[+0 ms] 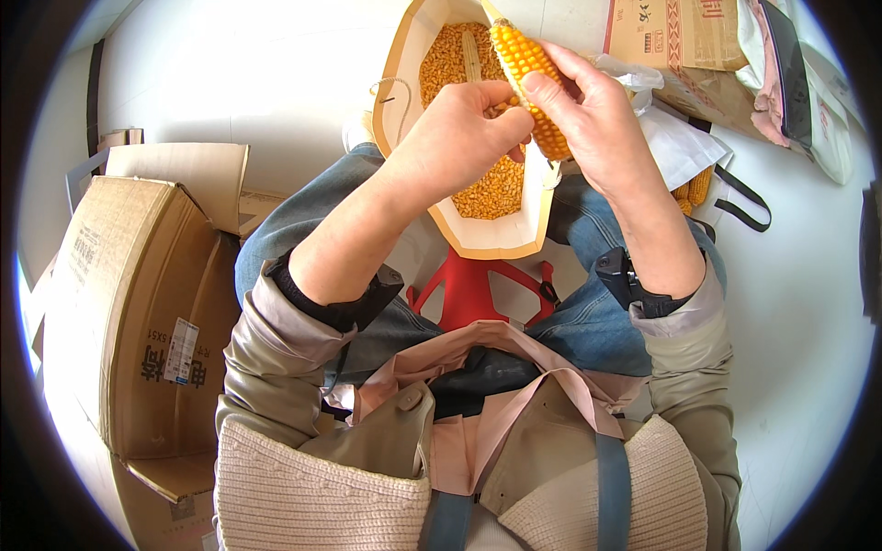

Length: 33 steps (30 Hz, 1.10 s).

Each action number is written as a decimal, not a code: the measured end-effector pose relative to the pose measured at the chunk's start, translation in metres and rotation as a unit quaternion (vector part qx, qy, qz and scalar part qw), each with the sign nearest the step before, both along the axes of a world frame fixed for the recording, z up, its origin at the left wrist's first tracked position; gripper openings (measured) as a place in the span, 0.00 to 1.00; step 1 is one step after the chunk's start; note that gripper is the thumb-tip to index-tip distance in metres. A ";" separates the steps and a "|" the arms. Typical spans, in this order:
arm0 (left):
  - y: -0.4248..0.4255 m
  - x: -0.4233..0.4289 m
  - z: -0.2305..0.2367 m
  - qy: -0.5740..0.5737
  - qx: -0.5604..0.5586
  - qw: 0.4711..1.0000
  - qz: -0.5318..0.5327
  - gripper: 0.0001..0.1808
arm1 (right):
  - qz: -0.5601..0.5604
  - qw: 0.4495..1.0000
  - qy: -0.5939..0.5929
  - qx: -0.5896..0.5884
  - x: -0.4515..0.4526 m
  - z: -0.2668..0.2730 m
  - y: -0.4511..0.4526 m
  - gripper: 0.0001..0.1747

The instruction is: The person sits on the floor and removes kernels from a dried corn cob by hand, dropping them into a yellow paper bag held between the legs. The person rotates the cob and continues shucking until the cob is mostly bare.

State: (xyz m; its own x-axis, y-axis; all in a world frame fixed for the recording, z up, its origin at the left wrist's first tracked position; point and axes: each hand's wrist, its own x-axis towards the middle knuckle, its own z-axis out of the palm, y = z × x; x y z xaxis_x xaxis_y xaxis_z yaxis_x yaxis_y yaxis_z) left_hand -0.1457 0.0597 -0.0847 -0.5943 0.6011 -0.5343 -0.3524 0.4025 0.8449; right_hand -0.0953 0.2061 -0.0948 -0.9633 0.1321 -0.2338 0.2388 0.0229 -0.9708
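My right hand [596,113] grips an ear of yellow corn [527,62], its thumb along the near face. The ear is tilted, with its pointed tip up and to the left. Against its left side my left hand [475,127] is curled, thumb and fingertips at the kernels. Several loose kernels [499,109] show in the gap between that thumb and index finger. Both hands are over an open paper bag [489,241] with a rope handle. Inside lie many loose corn kernels [493,193] and a bare, pale cob [471,55].
Below the bag is a red stool [463,296], between my knees. To the right, a white bag [689,148] with black straps holds more corn ears [699,186]. Cardboard boxes stand at the left [165,310] and upper right [679,62], the latter with cloth on top.
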 end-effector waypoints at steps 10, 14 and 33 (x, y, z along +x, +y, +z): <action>0.001 0.000 0.000 0.026 -0.014 0.999 -0.027 0.12 | -0.001 1.000 -0.001 0.020 -0.001 -0.003 0.000 0.23; 0.001 0.000 -0.002 0.021 -0.027 0.999 -0.026 0.12 | 0.003 0.999 0.007 0.038 -0.001 0.002 -0.001 0.23; 0.001 0.000 -0.003 -0.030 0.013 0.999 -0.030 0.11 | -0.013 0.999 -0.003 0.033 0.000 0.004 0.003 0.23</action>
State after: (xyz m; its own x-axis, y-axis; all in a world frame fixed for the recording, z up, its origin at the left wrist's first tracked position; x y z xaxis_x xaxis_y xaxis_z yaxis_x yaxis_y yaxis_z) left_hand -0.1462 0.0605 -0.0881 -0.5236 0.6490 -0.5519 -0.3793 0.4024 0.8332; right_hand -0.0954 0.2092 -0.0906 -0.9580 0.1717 -0.2299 0.2461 0.0798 -0.9660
